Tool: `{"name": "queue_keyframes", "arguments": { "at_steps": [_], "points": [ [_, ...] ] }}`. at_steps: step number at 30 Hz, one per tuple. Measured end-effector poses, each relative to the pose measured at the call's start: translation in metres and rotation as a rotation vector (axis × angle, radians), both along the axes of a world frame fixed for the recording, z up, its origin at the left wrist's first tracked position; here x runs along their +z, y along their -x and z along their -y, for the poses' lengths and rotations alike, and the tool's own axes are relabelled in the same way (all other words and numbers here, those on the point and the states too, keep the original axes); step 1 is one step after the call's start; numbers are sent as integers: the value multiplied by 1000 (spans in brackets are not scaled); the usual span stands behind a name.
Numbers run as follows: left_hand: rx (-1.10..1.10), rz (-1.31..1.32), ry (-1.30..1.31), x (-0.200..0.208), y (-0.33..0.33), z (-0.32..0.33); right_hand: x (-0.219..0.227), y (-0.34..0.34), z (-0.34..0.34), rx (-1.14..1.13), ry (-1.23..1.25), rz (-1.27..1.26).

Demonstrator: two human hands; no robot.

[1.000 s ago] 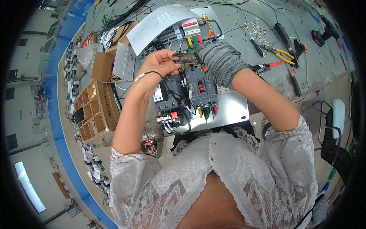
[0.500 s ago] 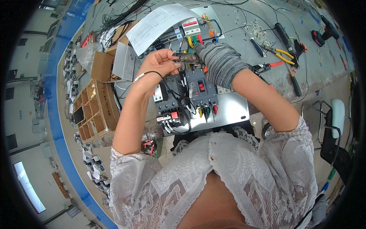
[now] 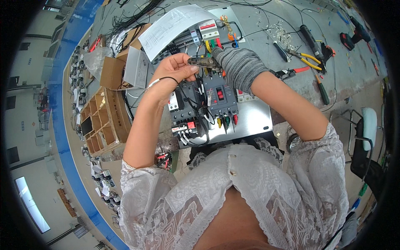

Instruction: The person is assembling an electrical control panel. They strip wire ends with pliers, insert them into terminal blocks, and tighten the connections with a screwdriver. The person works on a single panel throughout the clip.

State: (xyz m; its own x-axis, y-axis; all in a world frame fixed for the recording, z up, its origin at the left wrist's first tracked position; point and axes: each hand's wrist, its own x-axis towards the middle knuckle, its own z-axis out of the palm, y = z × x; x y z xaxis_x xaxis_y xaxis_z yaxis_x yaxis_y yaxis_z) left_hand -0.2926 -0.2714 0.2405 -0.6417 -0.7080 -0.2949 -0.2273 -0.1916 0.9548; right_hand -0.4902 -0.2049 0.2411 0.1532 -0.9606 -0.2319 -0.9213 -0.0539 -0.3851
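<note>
My left hand [image 3: 177, 68] is bare, with thumb and fingers pinched at the jaw tip of a pair of metal pliers [image 3: 204, 62]. A black wire [image 3: 171, 78] with a white sleeve loops over the left wrist and runs to the panel; its end is hidden in the fingers. My right hand [image 3: 239, 64], in a grey knitted glove, grips the pliers, whose handles the glove mostly hides. Below both hands lies an electrical panel [image 3: 250, 121] carrying a dark circuit breaker [image 3: 219, 95], a contactor block [image 3: 183, 130] and yellow, green and red capped terminals.
A printed sheet [image 3: 171, 31] covers part of the panel's far side. Cardboard boxes [image 3: 112, 73] and a divided wooden box [image 3: 112, 121] stand left. To the right lie yellow-handled pliers [image 3: 308, 58], a screwdriver [image 3: 321, 91], wire scraps [image 3: 281, 35] and a cordless drill [image 3: 356, 33].
The gloved right hand and forearm have shifted slightly, and the pliers' jaws have turned a little at the left fingertips. The left hand stays nearly still.
</note>
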Motion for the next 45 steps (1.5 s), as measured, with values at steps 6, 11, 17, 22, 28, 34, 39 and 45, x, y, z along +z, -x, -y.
{"name": "queue_keyframes", "arguments": {
  "at_steps": [6,11,17,22,28,34,39,45],
  "points": [
    [-64,-33,27,1,1,2,-4,19,0,43,-306,627],
    [-76,21,57,2,2,2,-13,28,-12,-165,-491,1186],
    [-51,45,56,-2,-6,0,16,70,-57,-425,-35,740],
    [-78,100,124,-2,6,0,-56,69,-128,-417,-91,-177],
    [-79,75,112,-3,5,-4,-99,53,-143,-625,82,-81],
    [-47,75,140,-3,4,-3,-149,64,-145,-538,541,-25],
    [-13,56,128,-5,4,-5,-116,97,-130,-554,571,199],
    [-21,56,107,3,8,-5,-115,212,-24,-524,552,-74]
  ]
}}
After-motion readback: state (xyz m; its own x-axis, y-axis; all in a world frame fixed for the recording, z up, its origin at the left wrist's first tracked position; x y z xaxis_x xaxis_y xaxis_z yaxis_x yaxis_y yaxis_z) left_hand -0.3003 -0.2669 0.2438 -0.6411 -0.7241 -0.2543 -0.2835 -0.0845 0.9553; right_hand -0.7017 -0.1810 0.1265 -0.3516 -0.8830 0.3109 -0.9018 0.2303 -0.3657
